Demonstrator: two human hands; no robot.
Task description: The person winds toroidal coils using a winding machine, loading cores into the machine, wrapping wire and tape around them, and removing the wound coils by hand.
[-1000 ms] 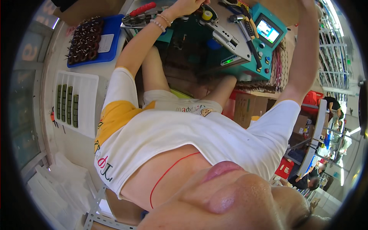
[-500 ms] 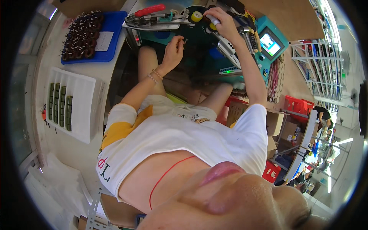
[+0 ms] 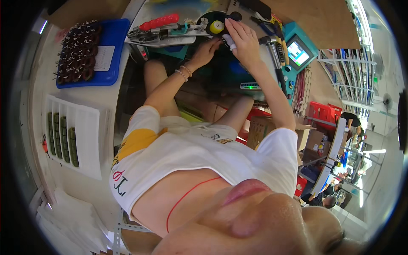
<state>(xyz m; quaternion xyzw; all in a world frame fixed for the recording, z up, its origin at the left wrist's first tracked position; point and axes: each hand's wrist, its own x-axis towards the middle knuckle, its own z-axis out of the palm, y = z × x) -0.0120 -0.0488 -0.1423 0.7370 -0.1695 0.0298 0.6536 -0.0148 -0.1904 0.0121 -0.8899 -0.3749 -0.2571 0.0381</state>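
Both hands are at a machine at the top of the view. My right hand (image 3: 244,42) reaches over it with fingers stretched out and close together, the tips by a dark round part. A white cloth-like wrap (image 3: 229,41) shows where its thumb is. Just left of that wrap, my left hand (image 3: 206,53) has its fingers drawn together; anything in them is too small or hidden to tell. Close to the fingertips is a yellow roller with a pale centre (image 3: 216,27). A red-handled toggle clamp (image 3: 159,22) lies along the machine's left part.
On the left bench sit a blue tray (image 3: 111,70) of dark brown coils with white ends and a white tray (image 3: 91,144) holding rows of green pieces. Right of the machine are a teal control box with a screen (image 3: 298,53), hand tools (image 3: 276,59) and red crates (image 3: 324,114).
My left hand has moved up and right to meet my right hand. The right hand has come down slightly, its fingers now straighter. The whole view has shifted a little.
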